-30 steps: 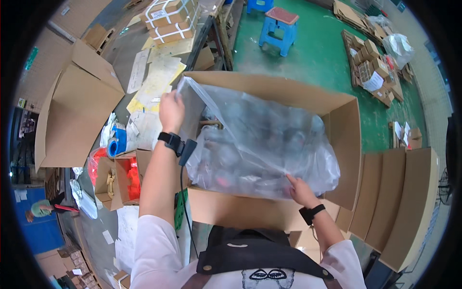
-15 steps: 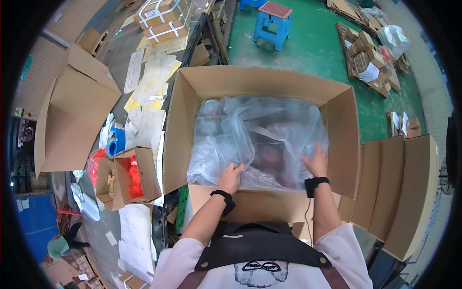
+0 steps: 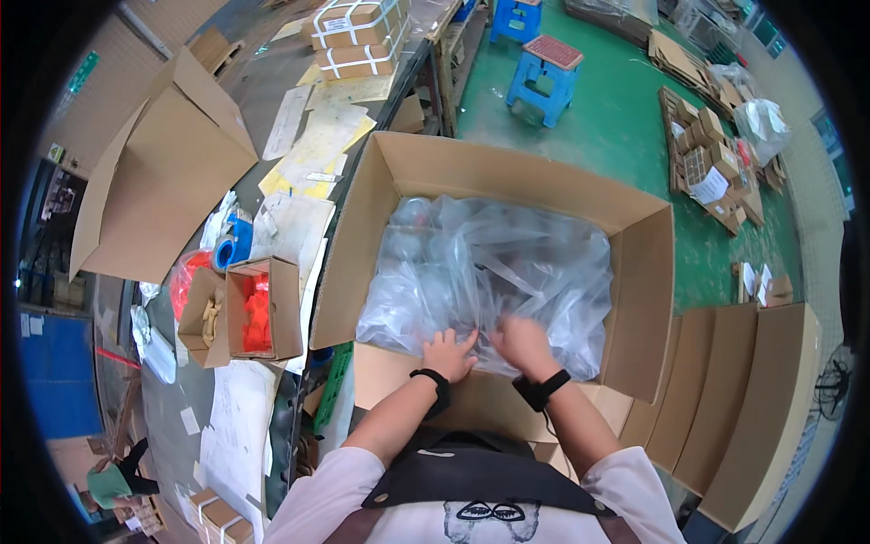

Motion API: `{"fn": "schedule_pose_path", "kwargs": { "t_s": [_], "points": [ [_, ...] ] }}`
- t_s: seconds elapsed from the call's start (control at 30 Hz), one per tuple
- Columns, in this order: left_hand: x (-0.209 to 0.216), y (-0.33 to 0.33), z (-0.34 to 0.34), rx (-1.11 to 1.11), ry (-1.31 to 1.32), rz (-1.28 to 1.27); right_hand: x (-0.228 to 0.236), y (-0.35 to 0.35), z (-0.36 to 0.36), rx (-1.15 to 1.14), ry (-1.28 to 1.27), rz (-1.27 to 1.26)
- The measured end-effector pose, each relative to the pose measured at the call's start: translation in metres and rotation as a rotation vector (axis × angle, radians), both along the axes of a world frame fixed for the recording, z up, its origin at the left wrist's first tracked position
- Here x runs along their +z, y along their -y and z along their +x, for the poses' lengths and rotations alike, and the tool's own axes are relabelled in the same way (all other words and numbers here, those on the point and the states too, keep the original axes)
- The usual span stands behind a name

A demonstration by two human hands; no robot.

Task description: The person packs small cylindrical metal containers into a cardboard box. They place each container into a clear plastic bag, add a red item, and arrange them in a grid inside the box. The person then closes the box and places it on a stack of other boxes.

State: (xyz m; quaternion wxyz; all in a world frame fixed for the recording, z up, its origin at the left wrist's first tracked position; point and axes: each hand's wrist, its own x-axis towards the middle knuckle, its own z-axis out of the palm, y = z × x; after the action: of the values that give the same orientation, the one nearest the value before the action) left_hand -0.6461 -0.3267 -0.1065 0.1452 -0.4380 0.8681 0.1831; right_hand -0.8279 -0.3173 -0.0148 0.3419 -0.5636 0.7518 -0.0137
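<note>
A large open cardboard box (image 3: 507,172) stands right in front of me, its inside covered by a clear plastic liner bag (image 3: 562,272). Roundish, pale shapes show faintly through the film on the left; what they are is blurred. At the box's near edge, my left hand (image 3: 449,355) lies on the film with thumb and fingers apart. Close to its right, my right hand (image 3: 524,344) is closed on a gathered fold of the liner bag, its fingertips partly hidden. Both wrists wear black bands.
On the left, a workbench carries papers (image 3: 308,145), a small box of red pieces (image 3: 263,308), a blue tape dispenser (image 3: 234,238) and strapped cartons (image 3: 362,36). An open carton (image 3: 172,172) stands farther left. Tall cardboard (image 3: 761,399) stands at right; a blue stool (image 3: 546,77) is beyond.
My right hand has moved left from the box's right side, fingers now closed on the film. My left hand has opened from its pinch. The view has shifted, and the film is more bunched.
</note>
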Motion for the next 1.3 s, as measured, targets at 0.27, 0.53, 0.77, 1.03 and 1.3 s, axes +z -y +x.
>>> {"fn": "schedule_pose_path", "kwargs": {
  "t_s": [0.27,0.53,0.77,1.03,1.3],
  "points": [
    [0.018,-0.006,-0.021,0.046,0.055,-0.017,-0.059,0.107,-0.056,0.016,-0.252,-0.766],
    [0.005,0.019,-0.079,0.190,0.095,0.066,-0.059,-0.020,-0.073,0.368,-0.057,-0.330],
    [0.038,0.040,-0.102,0.036,-0.106,-0.147,-0.109,-0.075,-0.071,0.338,-0.262,-0.338],
    [0.008,0.020,-0.081,0.203,0.047,0.143,-0.006,-0.076,-0.079,-0.519,-0.298,-0.634],
    [0.011,0.002,-0.035,0.000,-0.073,0.245,-0.057,-0.066,-0.054,0.046,-0.145,0.134]
  ]
}}
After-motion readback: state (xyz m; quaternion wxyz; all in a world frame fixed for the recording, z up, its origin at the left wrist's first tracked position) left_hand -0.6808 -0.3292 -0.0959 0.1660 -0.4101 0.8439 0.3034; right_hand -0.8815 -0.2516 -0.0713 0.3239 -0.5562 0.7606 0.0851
